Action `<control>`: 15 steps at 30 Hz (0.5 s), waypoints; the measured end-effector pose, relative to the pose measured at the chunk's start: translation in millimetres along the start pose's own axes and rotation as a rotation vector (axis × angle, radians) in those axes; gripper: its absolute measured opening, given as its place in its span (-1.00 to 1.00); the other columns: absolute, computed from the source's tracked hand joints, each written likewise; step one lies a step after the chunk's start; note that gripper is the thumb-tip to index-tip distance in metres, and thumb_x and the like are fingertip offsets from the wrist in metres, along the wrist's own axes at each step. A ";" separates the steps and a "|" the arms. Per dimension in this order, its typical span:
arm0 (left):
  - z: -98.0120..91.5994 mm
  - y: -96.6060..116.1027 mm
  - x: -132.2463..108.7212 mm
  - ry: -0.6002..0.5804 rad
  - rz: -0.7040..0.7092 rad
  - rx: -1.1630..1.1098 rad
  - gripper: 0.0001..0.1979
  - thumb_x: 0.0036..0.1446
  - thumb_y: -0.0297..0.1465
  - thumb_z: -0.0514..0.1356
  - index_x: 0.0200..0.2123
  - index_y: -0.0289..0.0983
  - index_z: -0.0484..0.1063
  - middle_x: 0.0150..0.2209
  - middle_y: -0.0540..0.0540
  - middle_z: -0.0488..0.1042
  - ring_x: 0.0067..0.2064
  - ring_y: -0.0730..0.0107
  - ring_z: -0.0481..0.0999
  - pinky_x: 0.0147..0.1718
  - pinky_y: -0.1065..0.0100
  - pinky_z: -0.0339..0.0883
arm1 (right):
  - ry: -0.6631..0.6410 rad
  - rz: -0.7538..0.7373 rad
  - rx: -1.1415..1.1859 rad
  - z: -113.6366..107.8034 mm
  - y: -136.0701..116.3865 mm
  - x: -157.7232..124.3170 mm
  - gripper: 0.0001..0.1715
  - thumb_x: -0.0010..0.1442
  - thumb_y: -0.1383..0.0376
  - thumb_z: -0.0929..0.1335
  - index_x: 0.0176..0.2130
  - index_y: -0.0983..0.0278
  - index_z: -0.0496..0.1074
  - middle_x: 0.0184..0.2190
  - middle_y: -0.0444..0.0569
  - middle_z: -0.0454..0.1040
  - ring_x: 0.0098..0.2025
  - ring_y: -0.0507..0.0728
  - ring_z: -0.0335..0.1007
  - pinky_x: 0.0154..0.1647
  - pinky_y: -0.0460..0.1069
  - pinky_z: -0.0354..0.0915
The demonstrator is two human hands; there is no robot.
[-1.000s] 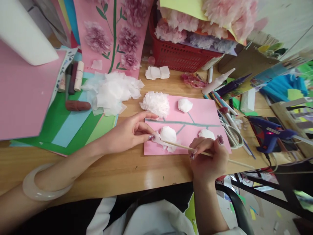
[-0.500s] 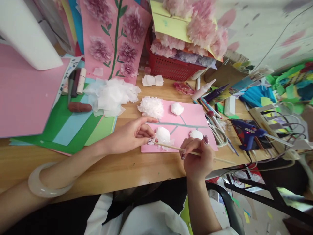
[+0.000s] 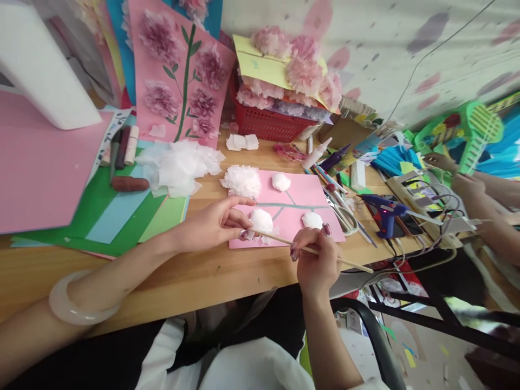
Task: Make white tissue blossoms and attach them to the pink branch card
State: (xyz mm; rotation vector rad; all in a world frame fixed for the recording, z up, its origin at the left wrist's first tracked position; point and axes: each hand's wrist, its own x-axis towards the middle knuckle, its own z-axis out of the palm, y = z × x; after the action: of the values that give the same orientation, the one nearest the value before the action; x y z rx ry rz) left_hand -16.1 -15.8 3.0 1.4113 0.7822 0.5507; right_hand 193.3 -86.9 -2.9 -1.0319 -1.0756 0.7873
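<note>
A pink card (image 3: 296, 208) with a painted green branch lies on the wooden table (image 3: 195, 276). White tissue tufts sit on it. My left hand (image 3: 215, 223) pinches a piece of white tissue (image 3: 260, 222) at the card's near left edge. My right hand (image 3: 314, 260) is closed on a thin wooden stick (image 3: 349, 262), whose tip touches that tissue beside my left fingertips. A fluffy white tissue flower (image 3: 242, 180) rests at the card's far left corner.
A heap of white tissue squares (image 3: 179, 165) lies on green and blue paper (image 3: 105, 208). A red basket (image 3: 266, 122) of pink flowers stands behind. Scissors (image 3: 343, 214), pens and a blue glue gun (image 3: 384, 211) lie right. Another person's hands (image 3: 463, 179) are far right.
The view has swung to the right, bringing another person's hands into sight. My hands keep the same hold on the tissue and stick.
</note>
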 end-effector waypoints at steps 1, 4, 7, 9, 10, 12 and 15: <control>-0.7 -1.8 0.6 0.017 0.012 0.004 -0.39 0.05 -0.41 0.27 0.18 -0.30 0.21 -0.20 -0.13 0.59 -0.10 0.24 0.59 -0.04 0.19 0.40 | 0.018 -0.004 0.000 -1.1 -0.2 -0.4 -0.38 0.36 0.14 0.20 -0.65 0.27 0.43 -0.72 -0.11 0.31 -0.66 0.01 0.20 -0.58 -0.03 0.14; -3.1 -5.6 1.8 0.134 0.064 0.052 -0.45 0.03 -0.41 0.27 0.11 -0.30 0.28 -0.21 -0.11 0.56 -0.15 0.28 0.59 -0.04 0.17 0.42 | 0.107 -0.043 0.000 -7.3 -0.3 -0.9 -0.37 0.35 0.14 0.18 -0.67 0.25 0.40 -0.75 -0.11 0.28 -0.66 0.03 0.20 -0.57 -0.02 0.14; -3.0 -4.5 3.2 0.260 0.079 0.124 -0.52 0.02 -0.40 0.26 0.05 -0.29 0.33 -0.23 -0.08 0.53 -0.24 0.33 0.59 -0.08 0.18 0.45 | 0.157 -0.078 0.004 -15.3 1.8 -1.7 -0.37 0.35 0.17 0.19 -0.68 0.25 0.40 -0.75 -0.09 0.28 -0.66 0.03 0.20 -0.58 -0.02 0.13; 0.2 -1.3 5.3 0.291 0.066 0.142 -0.54 0.00 -0.39 0.26 0.02 -0.29 0.35 -0.26 -0.06 0.53 -0.25 0.33 0.59 -0.09 0.18 0.47 | 0.162 -0.083 -0.022 -19.6 4.5 -2.8 -0.37 0.36 0.18 0.18 -0.67 0.26 0.41 -0.74 -0.09 0.30 -0.66 0.02 0.19 -0.59 -0.02 0.13; 2.8 0.7 6.7 0.296 0.057 0.146 -0.54 -0.01 -0.39 0.27 0.00 -0.30 0.36 -0.27 -0.05 0.53 -0.24 0.32 0.59 -0.09 0.19 0.47 | 0.160 -0.084 -0.048 -21.1 6.0 -3.5 -0.37 0.37 0.17 0.18 -0.65 0.26 0.43 -0.73 -0.08 0.31 -0.66 0.03 0.20 -0.59 -0.02 0.13; 9.2 4.4 9.6 0.304 0.031 0.157 -0.55 -0.03 -0.41 0.27 -0.02 -0.30 0.37 -0.30 -0.04 0.54 -0.24 0.32 0.58 -0.09 0.19 0.48 | 0.128 -0.102 -0.104 -22.5 9.2 -4.9 -0.37 0.38 0.15 0.18 -0.62 0.26 0.45 -0.72 -0.08 0.32 -0.65 0.04 0.22 -0.59 -0.01 0.14; 18.6 7.5 12.1 0.329 -0.007 0.191 -0.55 -0.04 -0.42 0.26 -0.01 -0.31 0.37 -0.31 -0.04 0.55 -0.27 0.34 0.58 -0.10 0.19 0.49 | 0.017 -0.135 -0.163 -22.4 12.9 -7.1 -0.38 0.40 0.15 0.17 -0.58 0.26 0.49 -0.69 -0.08 0.35 -0.61 0.05 0.25 -0.58 -0.02 0.16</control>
State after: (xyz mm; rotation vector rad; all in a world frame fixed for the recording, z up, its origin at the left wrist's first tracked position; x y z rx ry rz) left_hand 6.6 -18.0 8.3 1.5115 1.1261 0.7286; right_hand 212.2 -95.1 -20.1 -1.0888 -1.1966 0.5881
